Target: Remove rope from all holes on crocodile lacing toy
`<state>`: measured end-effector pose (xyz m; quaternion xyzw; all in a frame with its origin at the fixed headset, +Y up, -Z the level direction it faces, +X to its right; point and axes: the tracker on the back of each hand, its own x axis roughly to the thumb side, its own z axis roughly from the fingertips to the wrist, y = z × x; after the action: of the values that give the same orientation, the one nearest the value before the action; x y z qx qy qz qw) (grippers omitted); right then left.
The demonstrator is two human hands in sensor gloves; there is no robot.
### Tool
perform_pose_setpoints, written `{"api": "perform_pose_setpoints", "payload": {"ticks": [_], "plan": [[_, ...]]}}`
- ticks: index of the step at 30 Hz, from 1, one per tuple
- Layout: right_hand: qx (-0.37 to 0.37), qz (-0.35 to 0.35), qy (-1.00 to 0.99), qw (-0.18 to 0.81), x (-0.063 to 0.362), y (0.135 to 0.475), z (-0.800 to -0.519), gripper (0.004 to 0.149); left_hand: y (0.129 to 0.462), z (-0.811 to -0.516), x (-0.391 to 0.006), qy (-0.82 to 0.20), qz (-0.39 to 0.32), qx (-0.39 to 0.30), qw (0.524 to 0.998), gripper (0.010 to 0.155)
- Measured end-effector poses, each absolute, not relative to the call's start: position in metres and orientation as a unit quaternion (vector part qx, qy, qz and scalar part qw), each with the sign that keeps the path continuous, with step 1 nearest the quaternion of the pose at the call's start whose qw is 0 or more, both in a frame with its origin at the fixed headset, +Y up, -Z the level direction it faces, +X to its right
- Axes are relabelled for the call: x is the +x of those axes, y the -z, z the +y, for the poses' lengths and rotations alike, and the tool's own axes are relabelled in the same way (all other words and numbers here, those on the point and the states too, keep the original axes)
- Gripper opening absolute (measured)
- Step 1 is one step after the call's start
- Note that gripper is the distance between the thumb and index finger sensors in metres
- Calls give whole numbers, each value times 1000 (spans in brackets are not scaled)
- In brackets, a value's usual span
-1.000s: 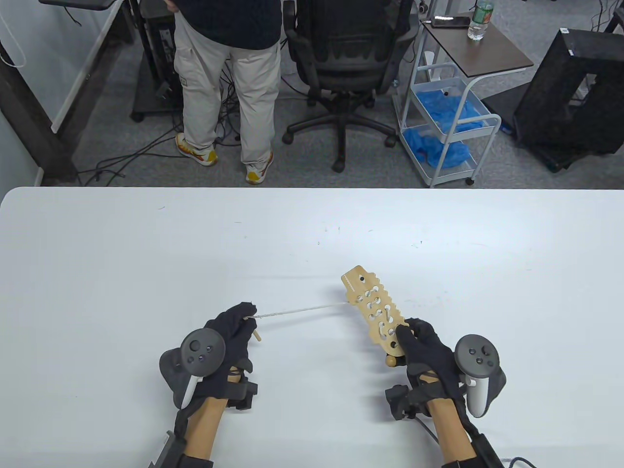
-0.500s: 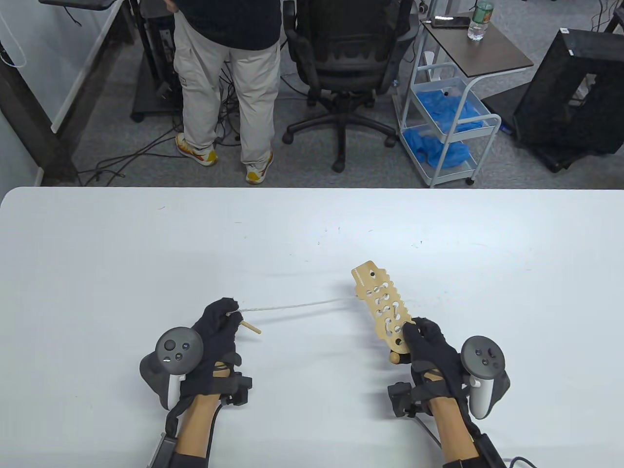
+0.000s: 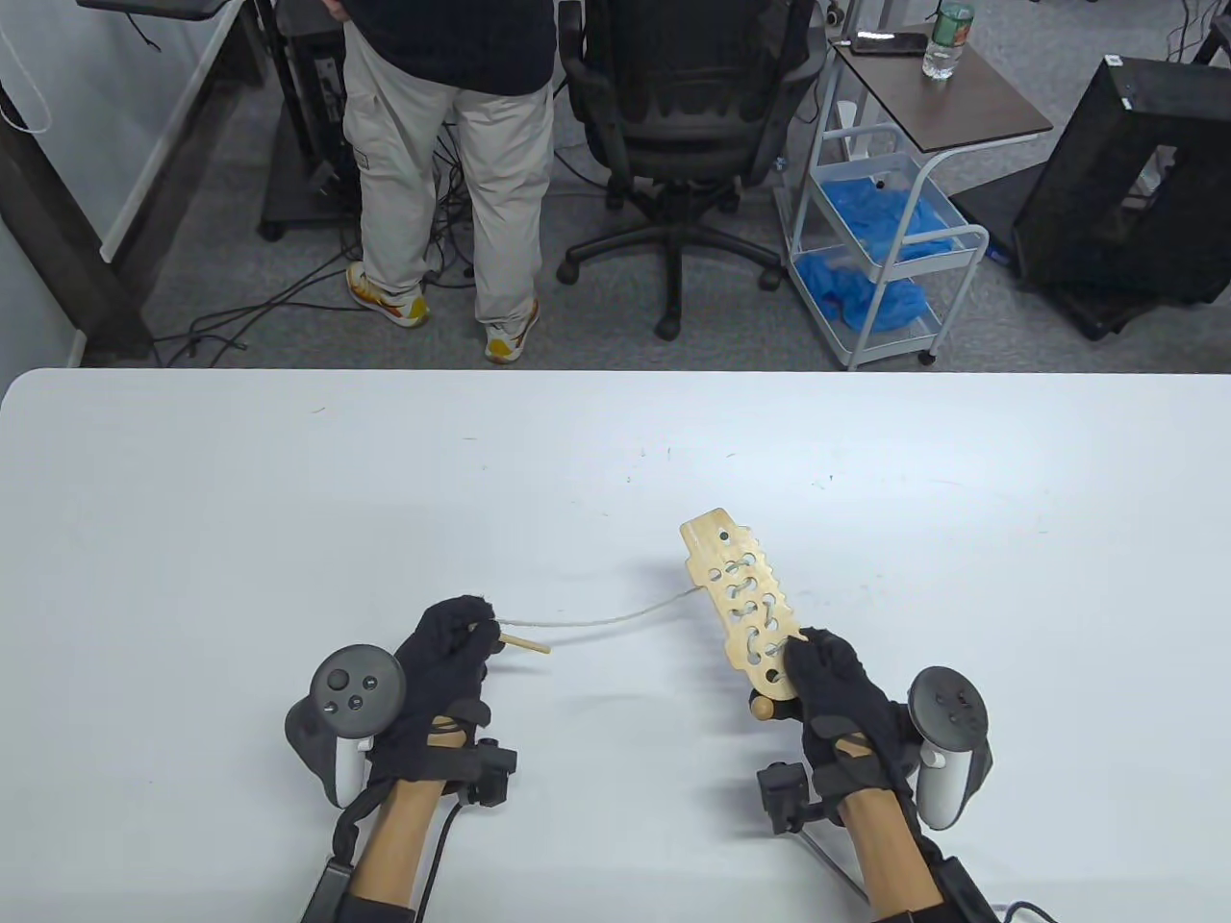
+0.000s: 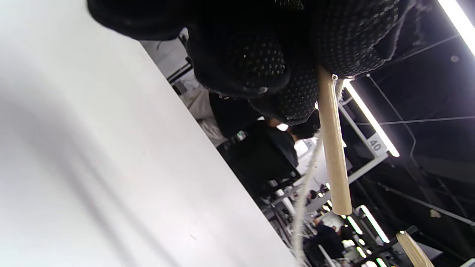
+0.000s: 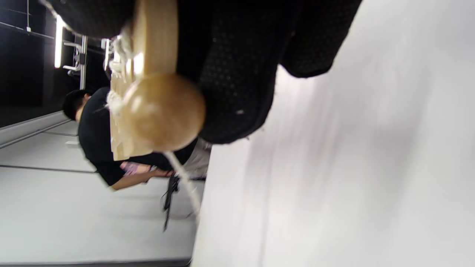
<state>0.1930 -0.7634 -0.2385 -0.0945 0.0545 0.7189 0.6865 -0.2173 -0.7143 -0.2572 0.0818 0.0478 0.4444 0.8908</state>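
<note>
— Where are we working?
— We seem to be in an office or lab: a white table, an office chair, a wheeled cart with blue gloves, floor cables, ceiling strip lights.

white table | standing person beside office chair | cart holding blue items, bottle on top
</note>
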Motion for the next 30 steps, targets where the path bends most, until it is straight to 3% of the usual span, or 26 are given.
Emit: {"api": "perform_pose_setpoints", "payload": {"ticks": [5,13,30], "plan": [[-23,94,-695,712,172,234,-761,47,254,-714,-211,-473,29,73,877,41],[53,136,-690,708,146,227,-755,47,257,-723,-201,-575,-15,13,818,42],[85,154,-692,701,135,226,-753,47,259,-732,-193,-665,-52,-52,743,44]]}}
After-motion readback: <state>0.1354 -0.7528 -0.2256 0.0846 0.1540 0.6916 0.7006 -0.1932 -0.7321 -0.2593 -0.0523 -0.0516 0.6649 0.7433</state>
